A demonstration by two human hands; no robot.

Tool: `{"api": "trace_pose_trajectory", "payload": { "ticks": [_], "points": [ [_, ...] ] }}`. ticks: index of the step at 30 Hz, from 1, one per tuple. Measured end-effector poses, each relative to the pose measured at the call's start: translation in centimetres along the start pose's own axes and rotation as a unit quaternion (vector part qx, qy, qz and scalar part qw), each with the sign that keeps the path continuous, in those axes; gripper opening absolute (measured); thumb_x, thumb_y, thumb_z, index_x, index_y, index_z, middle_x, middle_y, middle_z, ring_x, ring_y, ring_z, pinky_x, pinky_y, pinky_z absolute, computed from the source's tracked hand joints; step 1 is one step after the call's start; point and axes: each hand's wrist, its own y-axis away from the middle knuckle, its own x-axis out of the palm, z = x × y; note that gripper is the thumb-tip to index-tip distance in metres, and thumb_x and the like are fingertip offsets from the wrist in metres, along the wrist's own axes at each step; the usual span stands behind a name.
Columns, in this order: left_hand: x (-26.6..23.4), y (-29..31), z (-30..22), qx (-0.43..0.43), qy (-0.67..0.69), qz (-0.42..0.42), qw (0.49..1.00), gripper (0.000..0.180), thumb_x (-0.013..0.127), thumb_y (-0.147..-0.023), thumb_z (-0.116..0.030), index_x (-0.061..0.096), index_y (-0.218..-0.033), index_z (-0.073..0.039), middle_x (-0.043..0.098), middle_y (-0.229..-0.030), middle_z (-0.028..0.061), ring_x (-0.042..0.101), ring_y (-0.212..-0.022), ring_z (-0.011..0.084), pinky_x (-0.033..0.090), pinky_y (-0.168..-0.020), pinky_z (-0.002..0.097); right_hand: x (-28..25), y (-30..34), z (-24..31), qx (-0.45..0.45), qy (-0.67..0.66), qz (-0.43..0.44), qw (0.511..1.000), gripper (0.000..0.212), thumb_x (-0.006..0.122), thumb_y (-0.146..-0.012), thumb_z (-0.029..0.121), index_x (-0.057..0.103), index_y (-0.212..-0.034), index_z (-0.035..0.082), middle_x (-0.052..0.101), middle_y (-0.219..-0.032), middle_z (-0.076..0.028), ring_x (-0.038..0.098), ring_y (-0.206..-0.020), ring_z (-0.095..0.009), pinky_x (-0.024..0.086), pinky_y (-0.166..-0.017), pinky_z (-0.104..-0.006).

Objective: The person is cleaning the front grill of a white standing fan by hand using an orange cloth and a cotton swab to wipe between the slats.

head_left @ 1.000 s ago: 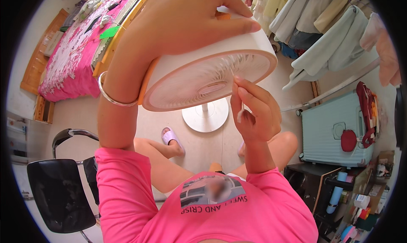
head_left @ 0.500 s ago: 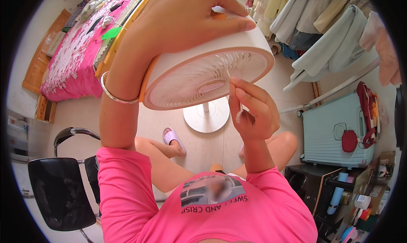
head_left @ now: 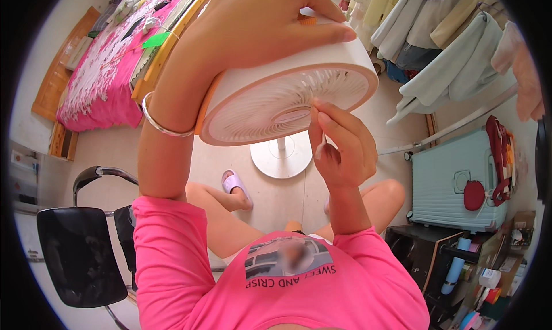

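A white fan (head_left: 236, 126) with a slatted round grille is tilted in front of me, its stem running down to a round white base (head_left: 282, 164) on the floor. Over the top of its housing lies my left hand (head_left: 276, 28), gripping it with the thumb stretched along the side; some of its fingers are out of sight. A silvery bangle circles that wrist. My right hand (head_left: 348, 143) pinches a thin white cotton swab (head_left: 320, 149). One end of it points at the grille slats, while the other sticks out below my fingers.
A black chair (head_left: 80, 261) stands at the left, below a bed with a pink cover (head_left: 103, 100). Clothes (head_left: 448, 77) hang at the upper right. A pale green suitcase (head_left: 448, 186) and a dark shelf with small items (head_left: 425, 255) line the right side.
The fan head and my left hand appear slightly further right in the picture. My right hand's fingertips have risen a little, with the swab still pinched at the grille.
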Motion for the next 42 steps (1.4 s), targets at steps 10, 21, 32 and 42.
{"api": "trace_pose_trajectory", "payload": {
  "ticks": [10,21,32,42],
  "points": [
    [0.3,0.2,0.1,0.004,0.014,-0.017,1.000,0.031,0.069,-0.086,-0.031,0.076,-0.096,-0.003,0.074,-0.092,0.0155,0.071,-0.075,0.0289,0.054,-0.071,0.0335,-0.9,0.5,-0.9,0.139,-0.118,-0.072,0.981,0.025,0.079,-0.074,-0.009,0.064,-0.091,0.001,0.075,-0.087,-0.014,0.073,-0.074,-0.018,0.056,-0.063,-0.0231],
    [1.0,0.2,0.3,-0.075,0.006,0.018,0.997,0.029,0.069,-0.089,-0.025,0.075,-0.106,-0.002,0.075,-0.093,0.0105,0.066,-0.074,0.0134,0.051,-0.068,0.0247,-0.7,-0.3,-1.3,0.144,-0.123,-0.043,0.981,0.024,0.076,-0.077,-0.010,0.064,-0.094,0.002,0.073,-0.088,-0.012,0.071,-0.075,-0.021,0.055,-0.066,-0.0266],
    [1.4,0.0,0.2,-0.099,0.009,0.023,0.995,0.027,0.071,-0.088,-0.023,0.076,-0.107,-0.004,0.075,-0.087,0.0083,0.057,-0.065,0.0045,0.046,-0.058,0.0235,-1.4,-0.6,-0.2,0.101,-0.149,0.004,0.984,0.027,0.074,-0.080,-0.012,0.061,-0.099,0.001,0.073,-0.091,-0.017,0.071,-0.078,-0.021,0.055,-0.068,-0.0257],
    [0.1,-0.2,-0.5,-0.072,0.026,0.036,0.996,0.032,0.069,-0.087,-0.032,0.076,-0.099,-0.002,0.074,-0.091,0.0159,0.070,-0.071,0.0272,0.054,-0.068,0.0312,0.0,-0.6,-0.4,0.020,-0.068,-0.019,0.997,0.029,0.074,-0.068,-0.010,0.065,-0.092,0.002,0.071,-0.085,-0.011,0.068,-0.068,-0.024,0.055,-0.058,-0.0298]
  ]
}}
